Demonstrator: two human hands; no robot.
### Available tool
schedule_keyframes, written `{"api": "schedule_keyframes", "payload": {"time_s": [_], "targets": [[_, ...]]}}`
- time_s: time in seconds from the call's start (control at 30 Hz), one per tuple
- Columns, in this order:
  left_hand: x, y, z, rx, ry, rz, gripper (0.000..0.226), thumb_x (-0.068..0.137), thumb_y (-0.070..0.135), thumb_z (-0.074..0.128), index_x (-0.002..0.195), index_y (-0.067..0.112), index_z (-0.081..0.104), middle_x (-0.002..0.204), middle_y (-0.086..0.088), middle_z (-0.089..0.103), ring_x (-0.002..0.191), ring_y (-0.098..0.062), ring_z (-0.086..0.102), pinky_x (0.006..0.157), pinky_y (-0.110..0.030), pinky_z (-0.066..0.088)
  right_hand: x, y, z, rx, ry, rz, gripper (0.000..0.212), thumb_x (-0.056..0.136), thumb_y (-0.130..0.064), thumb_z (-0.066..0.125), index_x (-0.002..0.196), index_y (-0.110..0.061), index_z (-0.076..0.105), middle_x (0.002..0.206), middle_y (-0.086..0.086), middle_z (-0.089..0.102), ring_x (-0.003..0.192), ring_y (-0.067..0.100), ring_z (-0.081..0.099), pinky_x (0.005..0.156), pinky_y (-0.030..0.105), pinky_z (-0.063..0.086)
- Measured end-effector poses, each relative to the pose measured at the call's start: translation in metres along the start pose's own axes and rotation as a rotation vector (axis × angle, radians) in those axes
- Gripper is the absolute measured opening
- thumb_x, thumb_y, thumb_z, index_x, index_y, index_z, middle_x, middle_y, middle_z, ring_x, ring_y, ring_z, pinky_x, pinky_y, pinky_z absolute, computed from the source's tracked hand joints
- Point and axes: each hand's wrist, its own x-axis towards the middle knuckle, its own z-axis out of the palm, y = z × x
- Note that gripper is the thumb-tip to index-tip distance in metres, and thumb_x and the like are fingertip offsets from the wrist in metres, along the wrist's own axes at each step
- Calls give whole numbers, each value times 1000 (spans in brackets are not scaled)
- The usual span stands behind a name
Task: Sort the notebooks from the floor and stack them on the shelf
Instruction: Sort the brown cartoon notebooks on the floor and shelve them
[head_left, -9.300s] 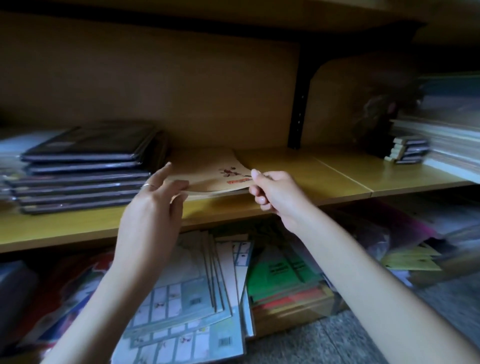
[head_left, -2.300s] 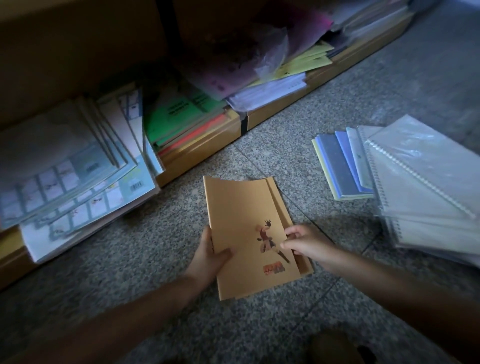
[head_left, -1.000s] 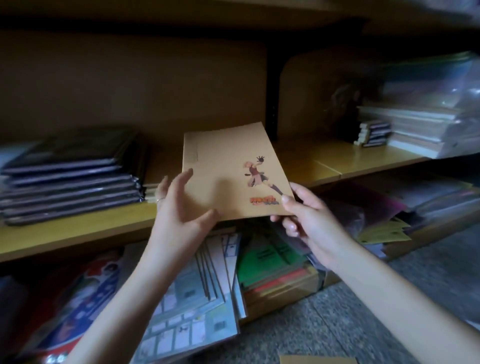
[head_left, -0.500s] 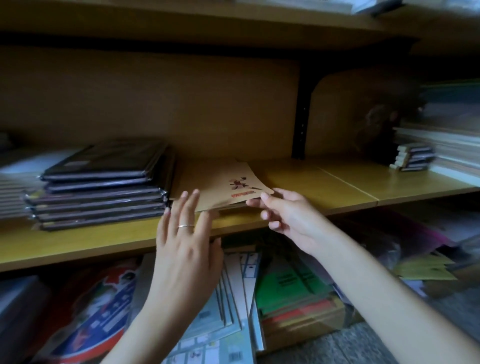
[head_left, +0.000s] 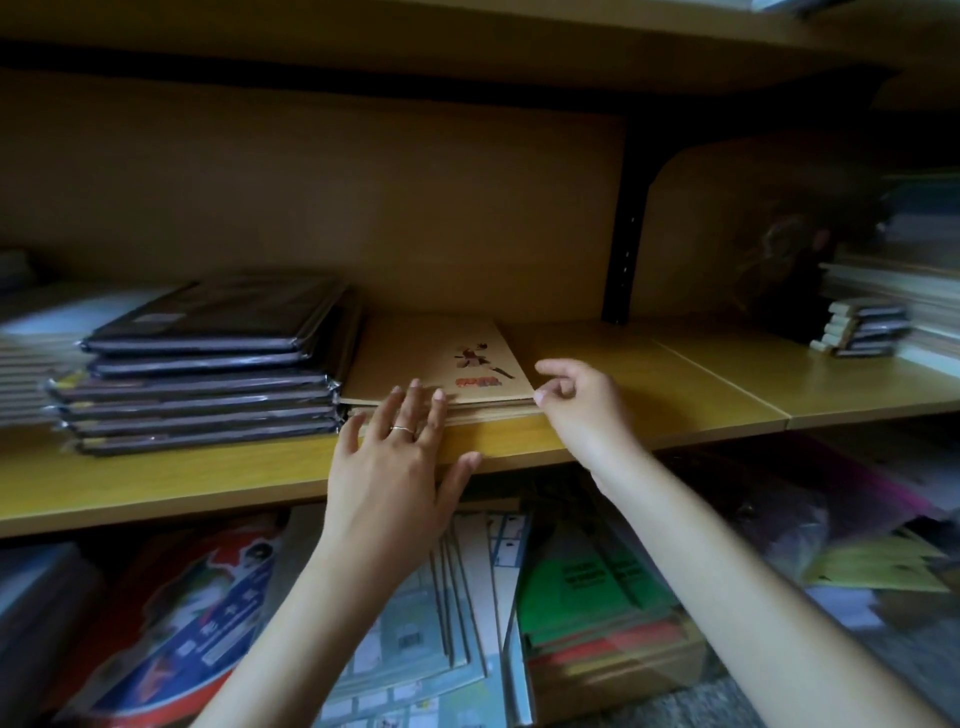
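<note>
A brown notebook (head_left: 436, 358) with a small cartoon figure on its cover lies flat on a low pile of like notebooks on the wooden shelf (head_left: 675, 395). My left hand (head_left: 395, 457) is spread, fingers straight, with the fingertips against the pile's front edge. At the pile's front right corner my right hand (head_left: 576, 400) hovers with loosely curled fingers that hold nothing; one fingertip is at the corner.
A stack of dark plastic-wrapped notebooks (head_left: 208, 369) stands just left of the brown pile. A small stack (head_left: 862, 327) and larger piles sit at the shelf's right end. A black bracket (head_left: 623, 234) rises behind. Below the shelf lie folders and green booklets (head_left: 587, 577).
The brown notebook has been pushed fully onto the pile and lies flat. My right hand has let go of it. My left hand has moved forward against the pile's front edge.
</note>
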Motion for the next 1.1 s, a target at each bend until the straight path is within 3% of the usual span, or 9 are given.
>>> {"api": "schedule_keyframes", "payload": {"time_s": [0.1, 0.2, 0.3, 0.47, 0.6, 0.7, 0.87, 0.97, 1.1], "targets": [[4, 1, -3, 61, -56, -23, 92, 76, 73, -7, 149, 24, 19, 156, -2, 21, 143, -22, 22, 110, -43, 25, -9, 6, 8, -264, 121, -219, 27, 93, -11, 52, 113, -29, 57, 114, -12, 56, 80, 1, 53, 56, 11, 41], [11, 5, -4, 85, -82, -45, 103, 66, 78, -18, 151, 25, 7, 159, -1, 10, 144, -21, 14, 110, -44, 22, -21, 7, 9, -519, 69, -427, 37, 94, -12, 49, 128, -25, 53, 131, -14, 47, 85, 7, 58, 63, 18, 51], [15, 8, -1, 90, -101, -65, 110, 60, 79, -23, 151, 25, 3, 159, -1, 5, 145, -21, 10, 111, -46, 19, -22, 1, 6, -677, -32, -445, 46, 92, -14, 51, 136, -26, 45, 140, -16, 39, 99, 14, 59, 78, 27, 53], [15, 10, -2, 98, -154, -74, 114, 53, 80, -26, 150, 25, -4, 159, -3, -6, 146, -20, 1, 113, -47, 15, -23, 1, 9, -790, -83, -448, 54, 92, -20, 56, 141, -28, 37, 145, -13, 32, 103, 18, 58, 75, 28, 50], [15, 11, -7, 67, -199, -75, 110, 58, 84, -19, 150, 25, -4, 158, -4, -8, 146, -19, -1, 113, -49, 13, -22, 3, 5, -719, -112, -471, 51, 95, -16, 49, 142, -31, 36, 148, -16, 29, 104, 14, 57, 73, 21, 46], [9, 9, -7, -3, -86, -40, 100, 71, 80, -9, 149, 23, 16, 159, -7, -1, 146, -19, 7, 112, -47, 19, -29, 9, -7, -436, -199, -499, 44, 95, -12, 46, 134, -32, 48, 143, -21, 36, 108, 1, 53, 84, 13, 41], [-27, 26, 2, -334, 335, 396, 27, 90, 28, 47, 109, 13, 60, 126, -7, 55, 109, -25, 56, 86, -36, 45, -73, 46, -47, -139, -42, -544, 29, 88, 3, 47, 90, -20, 66, 95, -17, 59, 73, 18, 60, 65, 29, 47], [-52, 57, 18, -454, 25, 674, 23, 86, 24, 49, 101, 14, 64, 104, -3, 64, 90, -20, 60, 76, -33, 47, -109, 90, -71, -148, -80, -393, 32, 82, 3, 45, 77, -23, 63, 81, -15, 61, 71, 8, 58, 63, 18, 42], [-95, 105, 61, -993, -954, 449, 18, 92, 12, 57, 108, 11, 64, 103, -2, 65, 89, -3, 57, 80, -17, 44, -172, 173, -94, -275, -308, -8, 36, 84, 10, 48, 81, -23, 63, 76, -20, 60, 70, -10, 57, 63, 5, 37]]}}
